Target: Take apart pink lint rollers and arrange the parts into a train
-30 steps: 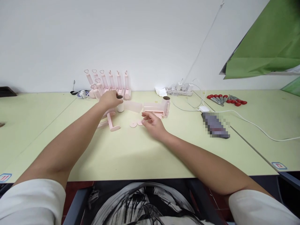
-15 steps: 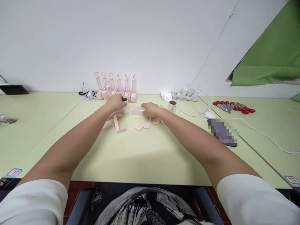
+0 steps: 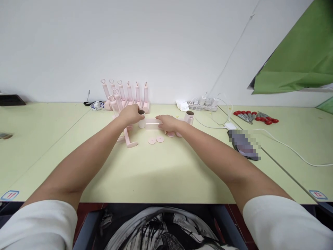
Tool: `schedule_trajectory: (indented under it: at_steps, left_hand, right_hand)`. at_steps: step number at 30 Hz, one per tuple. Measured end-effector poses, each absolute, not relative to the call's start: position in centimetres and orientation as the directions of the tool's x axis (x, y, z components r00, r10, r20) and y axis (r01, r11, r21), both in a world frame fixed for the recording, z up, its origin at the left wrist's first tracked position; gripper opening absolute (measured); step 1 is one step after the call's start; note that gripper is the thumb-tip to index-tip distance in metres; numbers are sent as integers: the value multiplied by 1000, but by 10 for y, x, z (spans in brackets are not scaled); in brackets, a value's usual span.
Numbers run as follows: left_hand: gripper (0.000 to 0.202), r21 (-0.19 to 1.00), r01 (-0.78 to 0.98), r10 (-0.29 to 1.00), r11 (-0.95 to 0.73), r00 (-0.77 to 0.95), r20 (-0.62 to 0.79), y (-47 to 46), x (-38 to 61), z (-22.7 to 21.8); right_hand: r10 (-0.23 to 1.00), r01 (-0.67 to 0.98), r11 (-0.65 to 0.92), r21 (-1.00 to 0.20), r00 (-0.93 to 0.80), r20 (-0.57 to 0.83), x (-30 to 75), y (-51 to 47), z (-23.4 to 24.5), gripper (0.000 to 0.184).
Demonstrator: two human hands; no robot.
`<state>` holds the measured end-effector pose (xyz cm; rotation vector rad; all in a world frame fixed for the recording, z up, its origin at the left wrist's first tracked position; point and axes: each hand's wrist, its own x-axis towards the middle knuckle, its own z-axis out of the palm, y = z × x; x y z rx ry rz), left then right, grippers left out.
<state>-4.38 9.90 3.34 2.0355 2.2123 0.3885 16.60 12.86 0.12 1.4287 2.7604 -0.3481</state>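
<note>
A pale translucent cover (image 3: pixel 152 124) lies flat on the green bench (image 3: pixel 166 173) between the hands, beside a small white roll (image 3: pixel 141 119) with a dark core. The left hand (image 3: pixel 131 114) curls around the roll, the right hand (image 3: pixel 169 122) rests fingers-down on the cover's end. Two pink discs (image 3: pixel 156 140) lie just in front.

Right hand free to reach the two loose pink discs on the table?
Probably yes. The right hand rests on a clear pink cover just behind the pink discs, which lie on bare table with nothing over them.
</note>
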Motion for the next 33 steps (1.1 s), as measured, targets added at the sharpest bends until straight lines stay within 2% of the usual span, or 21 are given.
schedule_trajectory:
  at_steps: [3, 5, 7, 9, 11, 15, 17, 20, 22, 24, 27, 29, 33]
  left_hand:
    - [48, 240, 969, 992, 60, -84, 92, 86, -45, 40]
    - [41, 196, 979, 996, 50, -63, 62, 69, -51, 43]
    - [25, 94, 995, 999, 31, -28, -32, 48, -62, 43]
    - [22, -23, 1000, 983, 14, -18, -181, 26, -76, 37]
    - [21, -75, 997, 962, -21, 0, -274, 8, -90, 26]
    - [24, -103, 987, 981, -125, 108, -162, -11, -104, 0]
    - [27, -19, 990, 985, -137, 134, -105, -18, -102, -7]
    - [30, 293, 923, 965, -248, 263, -13, -29, -84, -5]
    - [32, 494, 789, 922, -367, 379, 80, -34, -66, 1]
    - [32, 612, 651, 868, -450, 480, 128, -33, -46, 8]
    - [34, 687, 525, 811, -502, 562, 163, -20, -23, 13]
    - [37, 694, 500, 801, -518, 567, 190, -8, -15, 12]
    - [43, 594, 596, 818, -540, 538, 203, 4, -14, 3]
  right_hand:
    - [791, 776, 601, -191, -612, 4, 168, 121, -2, 63]
    - [766, 735, 641, -219, -630, 128, 173, 109, -4, 59]
    - [726, 672, 688, -275, -644, 243, 179, 90, -7, 54]
    - [678, 587, 734, -341, -662, 320, 185, 67, -10, 50]
    - [651, 510, 752, -418, -673, 352, 189, 45, -15, 46]
    - [682, 402, 690, -602, -639, 355, 190, 13, -29, 37]
    - [744, 358, 585, -727, -593, 307, 187, 4, -35, 32]
    - [850, 247, 271, -930, -516, 110, 182, -6, -38, 27]
    - [849, 99, 42, -994, -528, -16, 181, -11, -36, 31]
    - [808, -55, -109, -993, -586, -56, 182, -15, -31, 37]
    - [776, -197, -203, -959, -629, -36, 190, -14, -23, 43]
    - [768, -239, -236, -942, -639, -30, 197, -10, -19, 44]
    - [715, -294, -312, -904, -698, -20, 207, -5, -20, 43]
